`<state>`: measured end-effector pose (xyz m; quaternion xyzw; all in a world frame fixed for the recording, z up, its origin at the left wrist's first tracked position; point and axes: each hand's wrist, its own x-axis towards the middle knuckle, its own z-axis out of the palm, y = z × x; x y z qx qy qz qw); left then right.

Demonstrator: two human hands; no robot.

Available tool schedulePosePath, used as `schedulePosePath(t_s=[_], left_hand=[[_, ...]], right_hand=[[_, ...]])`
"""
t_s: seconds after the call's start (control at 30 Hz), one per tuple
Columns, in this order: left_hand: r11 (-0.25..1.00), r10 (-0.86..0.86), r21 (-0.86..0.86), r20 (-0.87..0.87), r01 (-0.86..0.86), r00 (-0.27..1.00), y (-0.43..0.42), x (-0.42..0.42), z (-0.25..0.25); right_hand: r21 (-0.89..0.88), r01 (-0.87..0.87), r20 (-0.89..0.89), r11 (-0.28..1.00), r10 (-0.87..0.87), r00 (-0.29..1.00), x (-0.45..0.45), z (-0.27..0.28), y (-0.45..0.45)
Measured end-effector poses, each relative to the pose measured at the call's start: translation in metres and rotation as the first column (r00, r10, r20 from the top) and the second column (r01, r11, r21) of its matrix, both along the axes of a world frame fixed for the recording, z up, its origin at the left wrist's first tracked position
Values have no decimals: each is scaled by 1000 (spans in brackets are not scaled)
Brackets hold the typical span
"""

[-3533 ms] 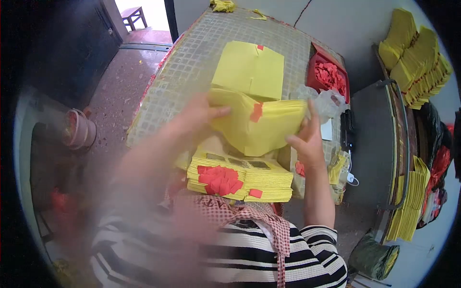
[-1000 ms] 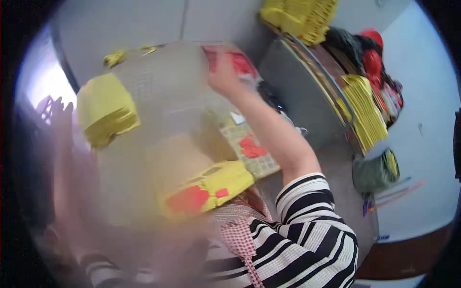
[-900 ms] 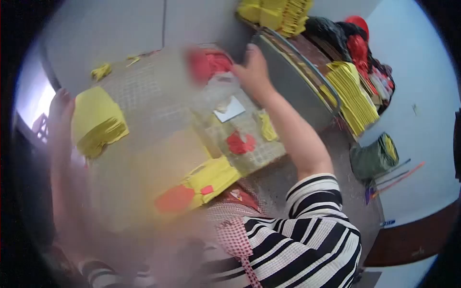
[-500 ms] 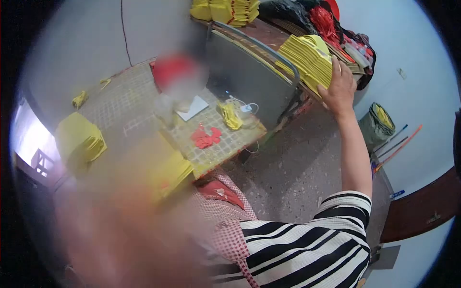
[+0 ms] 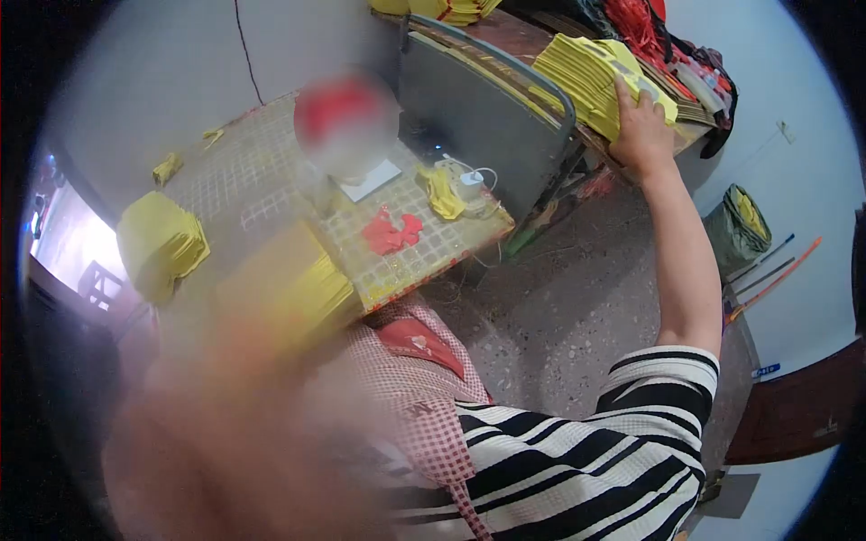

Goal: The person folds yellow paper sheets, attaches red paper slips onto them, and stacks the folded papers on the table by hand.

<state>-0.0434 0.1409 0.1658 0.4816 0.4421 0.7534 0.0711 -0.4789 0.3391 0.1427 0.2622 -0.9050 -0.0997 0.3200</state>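
1. The fingers of my right hand (image 5: 644, 135) lie spread over the top of the yellow stack (image 5: 586, 81), touching it; my thumb is hidden, so I cannot tell whether I'm pinching any of it.
2. My left hand I cannot make out for sure; the skin-coloured blur (image 5: 234, 433) may hide it, so its fingers I cannot tell.
3. Well to the left of my right fingers, across the grey board (image 5: 478, 95), is the table (image 5: 361, 293). It bears a second stack (image 5: 161, 239) at its far left and a blurred third (image 5: 320, 288) nearest my body. A fourth bundle (image 5: 465, 11) sits beyond the board's top, cut by the view's edge.
4. I judge the work partway along: much yellow paper is already stacked, and the red scraps (image 5: 392, 236) lie loose on the table. How much is left I cannot tell.
5. My count: four yellow stacks or bundles, their sheets too many to number; three crumpled yellow pieces, the biggest (image 5: 442, 194) beside the one white plug (image 5: 471, 180); one white card (image 5: 372, 180); one heap of red scraps, overlapping; one green bag (image 5: 735, 239), right of my forearm.
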Motion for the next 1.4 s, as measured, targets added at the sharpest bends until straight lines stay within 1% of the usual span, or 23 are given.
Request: schedulePosePath(t_s=[0.17,0.27,0.33,0.37,0.43,0.47,0.53,0.57,0.63,0.67,0.7,0.73,0.8,0.83,0.93,0.97,1.0,1.03,1.1,1.17,1.27,1.33,1.4], left_hand=[[999,25,45,-18,-24,1000,-2,-6,-1],[997,-62,48,-50,64,997,-3,-26,0],[992,-69,111,34,65,997,-3,-34,-6],[989,-73,132,61,65,995,-4,-41,-9],[943,-313,139,63,303,948,1,-70,-13],[944,-312,134,59,302,948,5,-81,-13],[1000,24,-14,270,-21,963,18,-101,-10],[978,203,-111,346,-174,916,24,-112,-8],[948,316,-136,491,-287,812,36,-150,-13],[963,244,-50,574,-264,782,39,-179,-21],[956,255,-55,639,-288,726,44,-202,-21],[948,264,-61,700,-312,664,49,-223,-19],[924,307,-65,714,-377,629,56,-260,-18],[898,338,-67,737,-434,585,59,-275,-19],[873,314,-6,771,-487,554,66,-312,-22],[886,279,20,775,-464,566,65,-327,-30],[888,282,14,772,-459,570,64,-343,-44],[856,465,-125,612,-502,639,62,-360,-61],[796,602,-241,411,-555,684,64,-375,-62],[849,322,-17,808,-528,493,70,-387,-58],[779,346,-38,858,-625,379,86,-389,-44],[770,387,-79,847,-633,364,90,-390,-41],[757,430,-122,833,-642,348,90,-392,-43]], right_hand=[[20,-31,-88,999,33,996,6,-3,3],[54,-20,-68,998,24,997,9,2,10],[-63,-171,-50,983,168,984,5,3,16],[-64,-169,-50,984,166,985,4,10,16],[-363,-212,35,907,241,970,1,31,16],[-365,-215,29,906,242,970,-10,38,18],[-449,-163,-146,878,108,983,-45,57,29],[-457,-152,-132,876,102,986,-62,68,33],[-458,-248,-160,853,196,968,-85,80,31],[-452,-335,-177,827,285,942,-94,84,30],[-421,-247,-83,873,235,969,-93,92,23],[-426,-252,-89,869,236,968,-98,92,17],[-510,-288,27,811,349,937,-113,93,5],[-495,-262,119,828,363,924,-122,94,2],[-473,-260,183,842,382,906,-148,75,-6],[-460,-196,305,866,361,881,-137,74,-6],[-467,-192,300,863,359,884,-139,68,-3],[-449,-154,401,880,353,846,-145,59,-2],[-428,-132,495,894,354,794,-132,56,2],[-432,-158,523,888,389,758,-133,60,4],[-445,-150,573,883,410,710,-140,54,7],[-449,-132,584,883,403,705,-140,56,7],[-434,-184,688,882,456,564,-117,70,9]])
